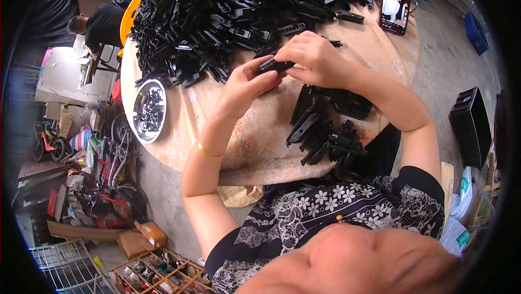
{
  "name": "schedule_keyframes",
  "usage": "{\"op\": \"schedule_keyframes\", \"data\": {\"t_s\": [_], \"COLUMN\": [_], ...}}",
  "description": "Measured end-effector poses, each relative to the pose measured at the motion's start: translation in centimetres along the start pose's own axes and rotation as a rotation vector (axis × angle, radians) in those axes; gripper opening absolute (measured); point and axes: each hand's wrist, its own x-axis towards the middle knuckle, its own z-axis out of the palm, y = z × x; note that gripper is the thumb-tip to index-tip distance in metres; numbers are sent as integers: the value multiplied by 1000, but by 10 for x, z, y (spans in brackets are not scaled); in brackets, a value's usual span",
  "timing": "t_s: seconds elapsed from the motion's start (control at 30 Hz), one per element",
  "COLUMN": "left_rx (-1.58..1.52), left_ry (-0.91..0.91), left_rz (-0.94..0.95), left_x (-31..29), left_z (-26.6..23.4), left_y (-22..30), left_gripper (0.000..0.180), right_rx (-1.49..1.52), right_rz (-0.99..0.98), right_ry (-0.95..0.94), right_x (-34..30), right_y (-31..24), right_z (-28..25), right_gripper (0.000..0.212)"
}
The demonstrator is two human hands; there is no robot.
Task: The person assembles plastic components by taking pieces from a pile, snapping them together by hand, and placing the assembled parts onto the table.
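Observation:
My left hand (pixel 247 85) and my right hand (pixel 315 58) meet over the round table (pixel 255 142) and both grip one black plastic part (pixel 274 66) between their fingertips. A gold bangle sits on my left wrist. Behind the hands lies a large heap of black plastic parts (pixel 228 11). Below my right forearm, a smaller pile of black parts (pixel 325 125) rests near the table's front edge.
A round metal dish (pixel 148 110) with small black pieces sits at the table's left. A phone (pixel 394 1) stands at the far right. A black crate (pixel 471 125) is on the floor right. Another person (pixel 100 25) bends at far left; clutter and boxes lie lower left.

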Motion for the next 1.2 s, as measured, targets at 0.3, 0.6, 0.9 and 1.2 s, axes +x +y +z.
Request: {"op": "schedule_keyframes", "data": {"t_s": [0.3,0.6,0.9,1.2], "left_rx": [729,844,984,1665], "left_ry": [175,165,-177,412], "left_rz": [354,452,441,800], "left_x": [-4,-8,-1,42], "left_z": [11,15,14,-41], "left_y": [-4,-6,-8,-5], "left_gripper": [34,32,31,29], "right_rx": [359,220,358,-275], "right_rz": [410,299,513,497], "right_ry": [-242,-106,-156,-470], "right_x": [5,0,5,-7], "right_y": [5,4,41,45], "right_z": [-6,-9,-46,-38], "right_gripper": [48,30,26,30]}}
